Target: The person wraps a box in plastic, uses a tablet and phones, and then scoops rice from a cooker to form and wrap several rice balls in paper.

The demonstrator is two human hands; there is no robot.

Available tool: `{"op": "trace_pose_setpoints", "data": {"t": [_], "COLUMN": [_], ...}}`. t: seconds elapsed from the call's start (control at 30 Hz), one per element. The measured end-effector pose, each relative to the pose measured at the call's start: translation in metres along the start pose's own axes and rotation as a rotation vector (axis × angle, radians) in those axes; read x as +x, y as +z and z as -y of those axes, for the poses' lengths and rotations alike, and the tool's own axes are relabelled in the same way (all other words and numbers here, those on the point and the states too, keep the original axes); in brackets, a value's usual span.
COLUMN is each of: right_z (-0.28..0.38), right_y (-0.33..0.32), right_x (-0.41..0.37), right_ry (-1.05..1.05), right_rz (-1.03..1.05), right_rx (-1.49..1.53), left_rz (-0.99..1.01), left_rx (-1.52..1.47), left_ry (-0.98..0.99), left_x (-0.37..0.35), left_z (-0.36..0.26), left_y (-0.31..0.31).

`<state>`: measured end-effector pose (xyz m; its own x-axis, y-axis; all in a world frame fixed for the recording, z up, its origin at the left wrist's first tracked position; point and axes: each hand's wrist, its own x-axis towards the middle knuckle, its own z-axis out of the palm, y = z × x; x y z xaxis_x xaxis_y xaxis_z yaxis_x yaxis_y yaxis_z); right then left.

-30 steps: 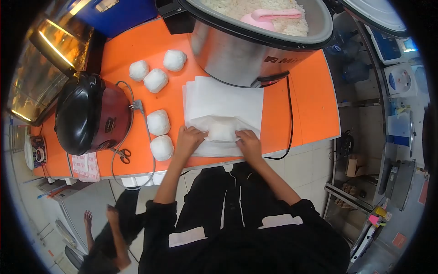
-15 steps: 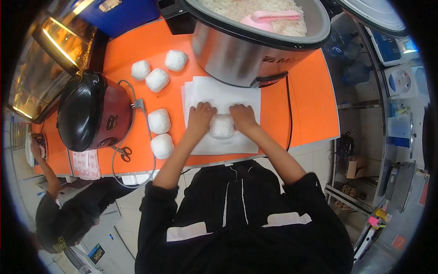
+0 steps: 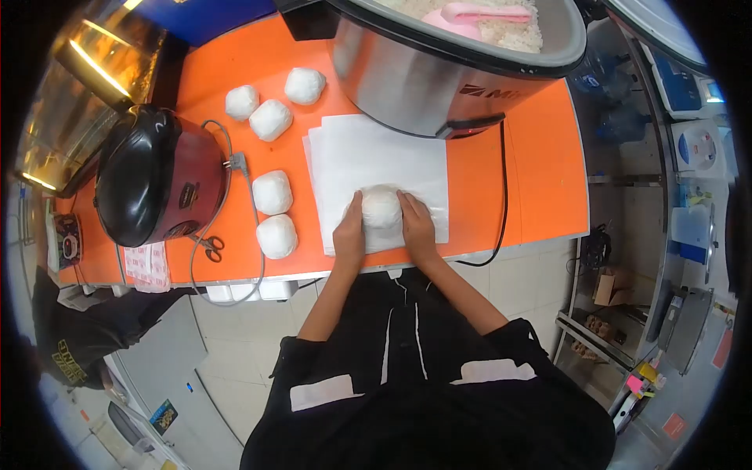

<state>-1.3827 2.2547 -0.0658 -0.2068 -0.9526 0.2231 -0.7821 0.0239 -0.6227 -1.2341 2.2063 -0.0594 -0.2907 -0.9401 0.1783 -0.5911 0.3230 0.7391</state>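
Note:
A round bundle wrapped in white paper point(image 3: 381, 207) rests on a stack of white paper sheets point(image 3: 376, 149), its contents hidden. My left hand point(image 3: 350, 233) cups its left side, fingers pointing away from me and pressed to the wrap. Against the opposite side lies my right hand point(image 3: 417, 227), so the bundle is held between both palms. Several similar bundles stand to the left on the orange table, among them one close by point(image 3: 276, 236) and one farther back point(image 3: 305, 85).
Behind the sheets stands a large steel cooker point(image 3: 423, 78) of rice with a pink scoop point(image 3: 486, 14). On the left are a dark red rice cooker point(image 3: 160, 176), its cable and scissors point(image 3: 210, 247). Another person's dark sleeve point(image 3: 86, 337) shows at lower left.
Both hands have come back from the far side of the bundle to its left and right sides. The bundle looks rounder. At far left, the other person's arm has drawn back from the table.

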Motion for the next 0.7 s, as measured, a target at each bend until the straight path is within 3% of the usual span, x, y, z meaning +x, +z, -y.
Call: {"op": "trace_pose_setpoints", "data": {"t": [0.13, 0.2, 0.23, 0.27, 0.3, 0.33, 0.4, 0.47, 0.53, 0.57, 0.63, 0.67, 0.7], "right_z": [0.023, 0.034, 0.033, 0.028, 0.025, 0.034, 0.051, 0.056, 0.064, 0.072, 0.097, 0.099, 0.098], "right_y": [-0.013, -0.017, -0.013, -0.005, -0.001, -0.006, -0.013, -0.013, -0.024, -0.035, -0.061, -0.062, -0.064], "right_x": [0.006, 0.001, -0.004, 0.0, 0.007, 0.019, 0.038, 0.048, 0.054, 0.054, 0.05, 0.047, 0.045], "right_ry": [0.044, 0.126, 0.135, 0.141, 0.139, 0.138, 0.527, 0.499, 0.476, 0.381, 0.253, 0.25, 0.27], "right_rz": [0.096, 0.211, 0.212, 0.151, 0.087, 0.082, -0.064, -0.089, -0.112, -0.102, -0.048, -0.051, -0.033], "right_rx": [-0.124, 0.025, 0.027, 0.238, 0.446, 0.445, 1.052, 1.052, 1.049, 1.053, 1.152, 1.154, 1.223], "left_rz": [0.139, 0.28, 0.282, 0.284, 0.261, 0.24, 0.177, 0.115, -0.063, -0.064, -0.259, -0.257, -0.225], "left_rx": [0.08, 0.031, 0.037, 0.039, -0.084, -0.207, -0.291, -0.371, -0.73, -0.731, -1.473, -1.472, -1.21], "left_ry": [0.112, 0.046, 0.012, 0.019, -0.062, -0.146, -0.136, -0.12, 0.025, 0.03, -0.27, -0.266, -0.297], "left_x": [-0.003, -0.01, -0.009, -0.008, -0.005, -0.005, -0.005, 0.0, 0.009, 0.011, 0.017, 0.021, 0.025], "left_z": [0.001, -0.003, -0.005, -0.008, -0.015, -0.022, -0.039, -0.051, -0.066, -0.077, -0.109, -0.12, -0.13], "left_y": [-0.007, -0.014, -0.012, -0.011, -0.009, -0.007, -0.002, -0.004, -0.011, -0.013, -0.024, -0.034, -0.043]}}
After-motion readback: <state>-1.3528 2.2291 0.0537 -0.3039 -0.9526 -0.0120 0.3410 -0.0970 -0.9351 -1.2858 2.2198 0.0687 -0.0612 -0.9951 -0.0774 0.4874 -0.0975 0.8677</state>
